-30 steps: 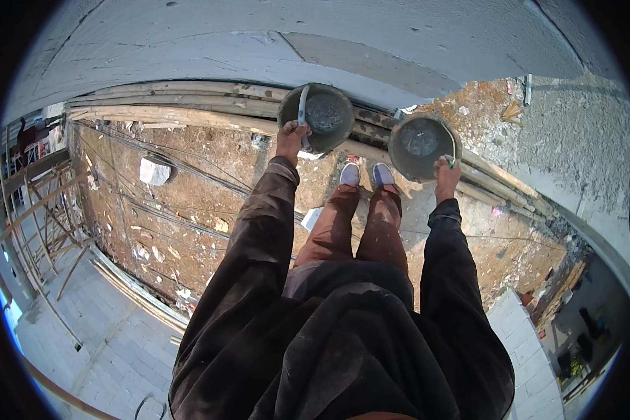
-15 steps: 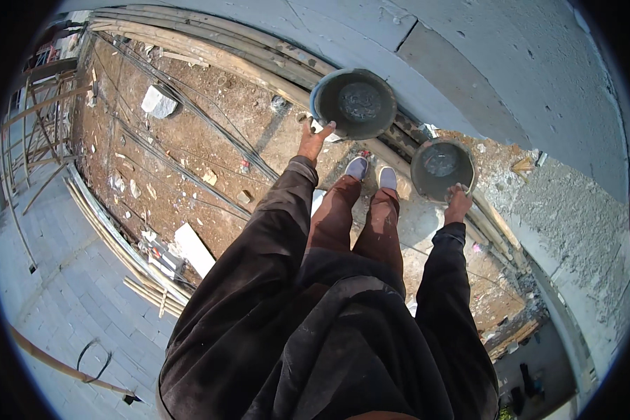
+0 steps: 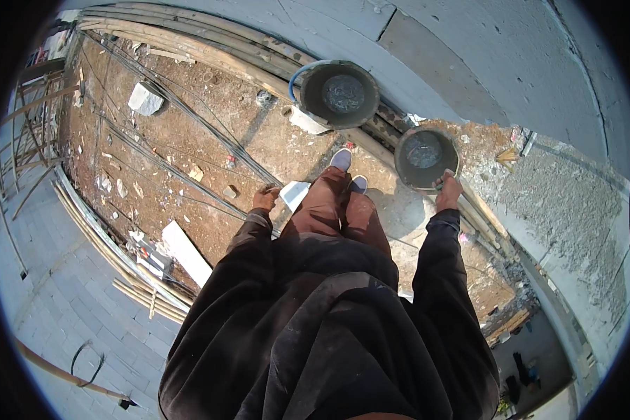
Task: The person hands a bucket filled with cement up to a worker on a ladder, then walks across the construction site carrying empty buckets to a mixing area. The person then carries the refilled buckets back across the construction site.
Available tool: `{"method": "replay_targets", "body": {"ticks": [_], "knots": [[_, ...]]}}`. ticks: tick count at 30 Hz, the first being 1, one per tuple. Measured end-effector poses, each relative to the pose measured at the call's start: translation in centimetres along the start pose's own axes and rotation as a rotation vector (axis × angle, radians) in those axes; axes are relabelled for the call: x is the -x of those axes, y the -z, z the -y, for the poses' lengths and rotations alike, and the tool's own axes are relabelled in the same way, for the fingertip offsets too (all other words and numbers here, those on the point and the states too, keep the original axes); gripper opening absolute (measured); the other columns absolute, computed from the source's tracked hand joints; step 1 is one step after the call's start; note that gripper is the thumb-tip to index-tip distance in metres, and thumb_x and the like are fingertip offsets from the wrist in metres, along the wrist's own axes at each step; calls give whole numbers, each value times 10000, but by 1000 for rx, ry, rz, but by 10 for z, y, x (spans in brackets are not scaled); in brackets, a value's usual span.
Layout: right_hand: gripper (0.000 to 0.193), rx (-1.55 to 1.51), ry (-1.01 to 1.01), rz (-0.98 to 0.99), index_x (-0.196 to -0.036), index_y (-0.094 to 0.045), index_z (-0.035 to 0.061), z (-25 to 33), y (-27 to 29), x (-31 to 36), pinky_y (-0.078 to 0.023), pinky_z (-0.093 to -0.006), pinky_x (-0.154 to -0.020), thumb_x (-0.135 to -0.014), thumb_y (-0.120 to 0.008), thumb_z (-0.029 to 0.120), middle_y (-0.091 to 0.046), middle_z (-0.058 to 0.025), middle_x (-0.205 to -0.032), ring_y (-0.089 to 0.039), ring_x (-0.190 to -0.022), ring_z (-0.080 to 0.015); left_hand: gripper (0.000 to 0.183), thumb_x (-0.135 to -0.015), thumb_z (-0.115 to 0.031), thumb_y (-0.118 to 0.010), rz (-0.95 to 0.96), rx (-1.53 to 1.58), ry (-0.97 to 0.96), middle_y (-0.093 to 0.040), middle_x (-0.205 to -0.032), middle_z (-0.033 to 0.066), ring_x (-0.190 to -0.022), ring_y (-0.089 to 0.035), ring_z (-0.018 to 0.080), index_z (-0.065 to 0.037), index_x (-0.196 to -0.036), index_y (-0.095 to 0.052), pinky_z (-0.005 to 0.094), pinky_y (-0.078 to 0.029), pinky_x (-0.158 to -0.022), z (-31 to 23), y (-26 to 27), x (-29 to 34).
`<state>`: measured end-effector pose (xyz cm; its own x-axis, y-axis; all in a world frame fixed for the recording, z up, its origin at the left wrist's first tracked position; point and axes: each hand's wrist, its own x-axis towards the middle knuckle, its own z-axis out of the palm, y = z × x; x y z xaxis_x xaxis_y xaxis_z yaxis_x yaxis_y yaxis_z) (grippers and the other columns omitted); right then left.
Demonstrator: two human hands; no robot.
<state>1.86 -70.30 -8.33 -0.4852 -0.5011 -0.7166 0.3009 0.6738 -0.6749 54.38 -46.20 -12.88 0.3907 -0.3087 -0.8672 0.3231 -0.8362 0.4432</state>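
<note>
R hand fist-gripped on bail of dark bucket by the wall, L hand loosely curled & empty; wet fill looks heavy, sloshy, so lift by handle only.

Counted on site, by kind:

- Buckets: two. First bucket, dark with blue handle, standing by the planks along the wall. Second bucket, dark, at the right hand.
- Hands: two. Left hand, right hand.
- Shoes: two. Left shoe, right shoe.
- Pale blocks on the dirt: two clearly seen. One block at upper left, one long block near the paving edge.
- Smaller rubble: too scattered to count.
</note>
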Motion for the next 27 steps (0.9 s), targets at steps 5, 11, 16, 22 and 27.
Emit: {"method": "replay_targets", "body": {"ticks": [5,11,16,22,27], "knots": [[50,-10,30,0,-915,-619,46,1,37,44,-441,-337,-493,-892,-597,85,-533,-15,-713,-500,-559,-142,617,-790,-314,-768,43,-116,94,-682,-1132,86,-981,-653,197,-69,-1317,-561,381,-511,-730,71,43,62],[87,-61,-23,-56,-962,-606,34,-41,89,78,-457,-304,-478,-921,-602,111,-597,-42,-749,-549,-573,-136,394,-849,-364,-665,161,-1084,-100,-698,-1051,151,-910,-656,340,-95,-1137,-648,396,-522,-792,130,102,100],[118,103,-64,-158,-977,-622,7,-139,119,55,-456,-287,-466,-891,-613,87,-603,-49,-767,-572,-573,-143,343,-877,-365,-624,126,-1140,-402,-683,-1066,187,-963,-635,375,-87,-1075,-653,383,-501,-850,117,107,120],[363,479,144,-138,-1118,-622,-43,-273,127,-19,-541,-363,-673,-847,-649,198,-687,-180,-918,-678,-721,-277,493,-871,-271,-669,33,-779,-178,-645,-1174,220,-1114,-611,287,7,-1263,-559,359,-480,-940,64,59,148],[580,954,187,-120,-1226,-575,-36,-318,129,-46,-473,-440,-961,-856,-631,407,-644,-293,-1112,-602,-1091,-431,542,-865,-227,-704,3,-917,-230,-633,-1182,247,-1127,-602,276,7,-1316,-516,351,-458,-981,60,58,144]]}}
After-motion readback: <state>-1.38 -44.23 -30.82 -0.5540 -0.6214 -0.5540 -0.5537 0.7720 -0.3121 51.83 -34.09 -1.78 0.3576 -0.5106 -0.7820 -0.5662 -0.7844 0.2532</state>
